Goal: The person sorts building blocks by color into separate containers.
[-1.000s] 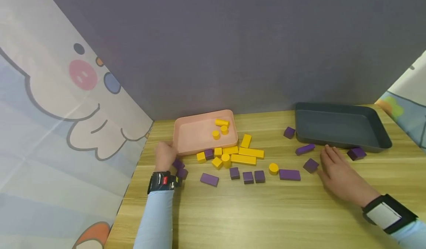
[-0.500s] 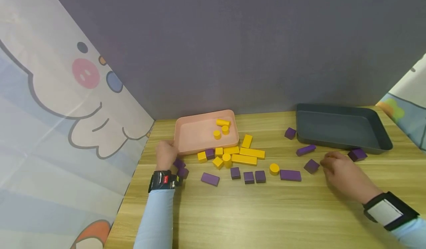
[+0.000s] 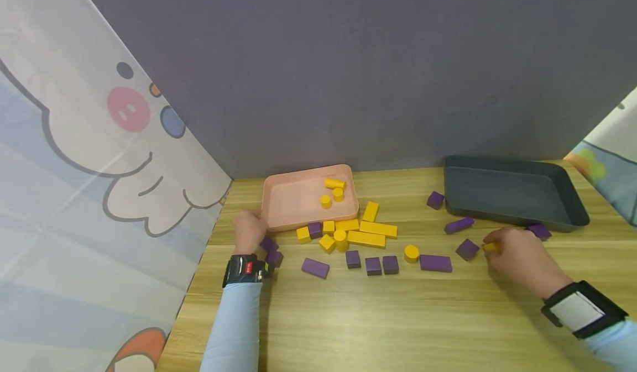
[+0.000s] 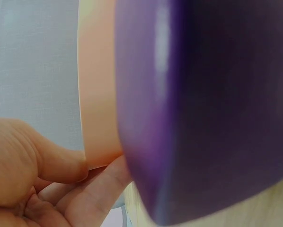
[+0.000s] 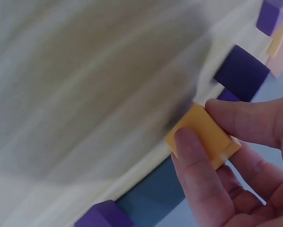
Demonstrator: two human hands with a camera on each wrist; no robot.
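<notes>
My left hand is at the near left corner of the pink tray. In the left wrist view its thumb and fingers pinch the tray's wall, and a purple block fills much of that view. Close to the dark grey tray, my right hand holds a yellow block between thumb and fingers. Beside those fingers lies a purple cube. Inside the pink tray are a lying yellow cylinder and two short yellow cylinders.
Several yellow blocks cluster before the pink tray. A purple flat block, several purple cubes, a yellow cylinder and a purple block lie in front. A grey panel rises behind the table.
The right hand's fingers, straight a second ago, have curled, and a yellow block now shows between them. The left hand stays at the pink tray's corner.
</notes>
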